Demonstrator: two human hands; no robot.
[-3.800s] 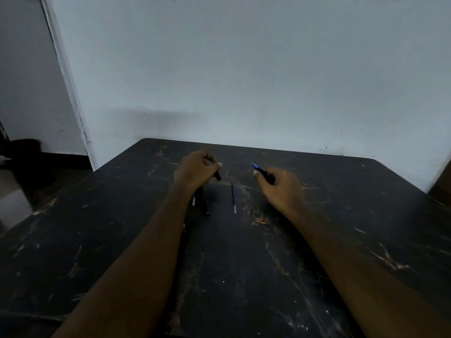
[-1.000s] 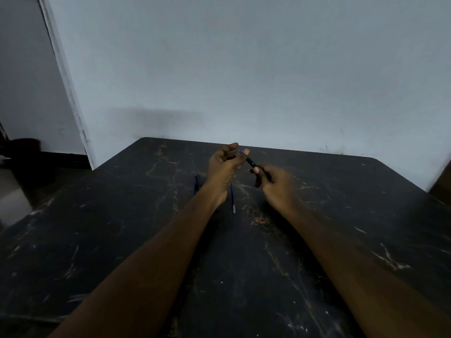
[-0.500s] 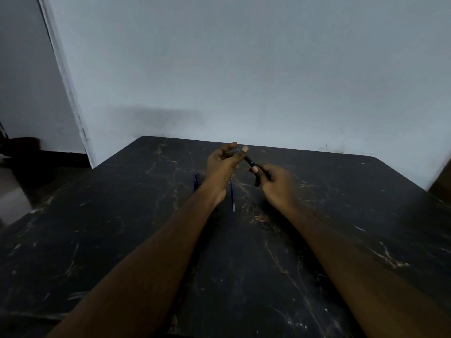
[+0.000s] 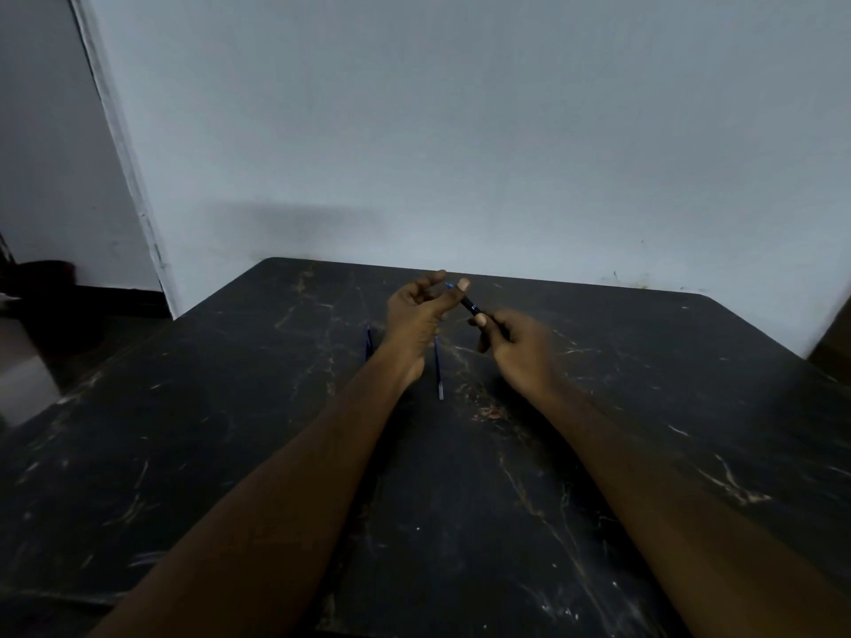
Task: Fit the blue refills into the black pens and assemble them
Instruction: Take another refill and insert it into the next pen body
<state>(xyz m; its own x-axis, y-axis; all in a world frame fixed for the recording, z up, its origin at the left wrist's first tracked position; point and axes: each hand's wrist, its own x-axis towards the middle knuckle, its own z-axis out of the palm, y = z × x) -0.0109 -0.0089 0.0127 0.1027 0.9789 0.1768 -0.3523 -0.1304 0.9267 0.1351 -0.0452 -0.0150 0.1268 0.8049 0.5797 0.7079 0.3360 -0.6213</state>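
Both hands are raised over the far middle of the dark table [image 4: 230, 430]. My right hand [image 4: 520, 347] grips a black pen [image 4: 470, 307] by its lower end, the pen slanting up to the left with a blue tip showing at its top. My left hand [image 4: 416, 315] pinches the pen's upper end between thumb and fingers. A blue refill [image 4: 439, 370] lies on the table between my wrists. Another blue refill [image 4: 368, 343] lies just left of my left wrist, partly hidden by it.
A pale wall [image 4: 460, 154] stands right behind the table's far edge. A doorway and dim floor lie to the left. The table's right corner sits near a dark brown object [image 4: 836, 347].
My left hand left the table at the left and came to the pen held by my right hand, now pinching its top end. Both hands have risen slightly.
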